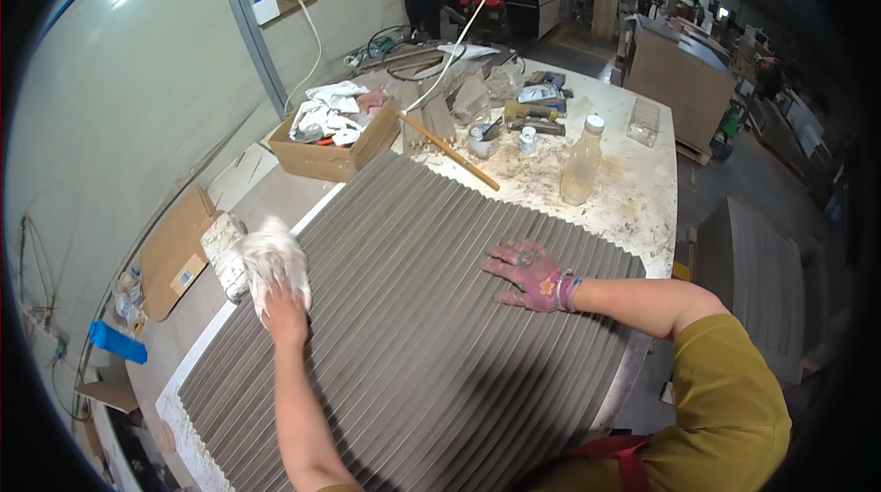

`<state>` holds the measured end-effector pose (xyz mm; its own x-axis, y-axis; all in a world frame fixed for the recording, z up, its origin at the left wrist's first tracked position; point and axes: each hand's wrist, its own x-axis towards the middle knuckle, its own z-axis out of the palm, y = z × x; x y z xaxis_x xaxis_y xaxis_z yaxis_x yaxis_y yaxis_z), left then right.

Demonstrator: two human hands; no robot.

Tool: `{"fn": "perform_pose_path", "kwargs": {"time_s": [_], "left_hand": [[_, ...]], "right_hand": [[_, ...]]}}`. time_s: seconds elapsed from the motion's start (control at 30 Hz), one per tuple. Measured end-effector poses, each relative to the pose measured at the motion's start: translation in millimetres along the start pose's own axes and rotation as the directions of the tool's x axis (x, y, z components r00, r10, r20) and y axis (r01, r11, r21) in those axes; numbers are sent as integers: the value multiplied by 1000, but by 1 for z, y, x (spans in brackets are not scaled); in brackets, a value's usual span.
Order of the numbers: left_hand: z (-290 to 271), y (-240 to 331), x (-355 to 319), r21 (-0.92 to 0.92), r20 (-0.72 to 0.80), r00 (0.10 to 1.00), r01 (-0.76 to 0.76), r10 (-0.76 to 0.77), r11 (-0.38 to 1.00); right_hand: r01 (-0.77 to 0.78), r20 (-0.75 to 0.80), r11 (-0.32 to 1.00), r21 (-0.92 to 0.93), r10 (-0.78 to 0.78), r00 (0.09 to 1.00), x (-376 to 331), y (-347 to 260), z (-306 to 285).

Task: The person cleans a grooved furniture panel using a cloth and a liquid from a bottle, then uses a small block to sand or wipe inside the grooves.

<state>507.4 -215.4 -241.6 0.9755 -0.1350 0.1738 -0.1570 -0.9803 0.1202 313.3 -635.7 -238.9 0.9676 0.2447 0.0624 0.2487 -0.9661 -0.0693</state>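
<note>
A large grey-brown ribbed panel (404, 308) lies across the worktable, its grooves running at a slant. My left hand (285, 310), bare, grips a crumpled white cloth (273, 253) at the panel's left edge; the cloth is slightly blurred and covers most of the fingertips. Beside it, just off the panel, rests a whitish, speckled block-like bundle (223, 256). My right hand (532, 279) wears a pink-purple glove with a flower pattern. It lies flat on the right part of the ribs, fingers spread, holding nothing.
Beyond the panel are a cardboard box (317, 160) of rags, a wooden stick (451, 152), a plastic bottle (581, 162), a small white-capped jar (527, 140) and assorted tools. Cardboard (170, 253) and a blue cylinder (117, 342) sit left. A white cable (477, 15) hangs over the table's far side.
</note>
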Motion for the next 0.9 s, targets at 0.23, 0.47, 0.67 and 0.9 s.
{"fn": "perform_pose_path", "kwargs": {"time_s": [0.23, 0.47, 0.67, 0.9], "left_hand": [[48, -293, -81, 66, -264, 892, 396, -367, 916], [-68, -67, -136, -349, -192, 961, 122, -199, 929], [-116, -25, -211, -124, -223, 973, -88, 59, 988], [-69, -56, -269, 12, 65, 932, 356, -356, 934]], "right_hand": [[30, -47, 999, 33, -28, 998, 1, -8, -8], [138, -139, 337, 931, -21, 990, 100, -210, 0], [64, -43, 83, 994, -231, 972, 206, -279, -47], [789, -76, 608, 90, -786, 614, 263, -311, 31]]}}
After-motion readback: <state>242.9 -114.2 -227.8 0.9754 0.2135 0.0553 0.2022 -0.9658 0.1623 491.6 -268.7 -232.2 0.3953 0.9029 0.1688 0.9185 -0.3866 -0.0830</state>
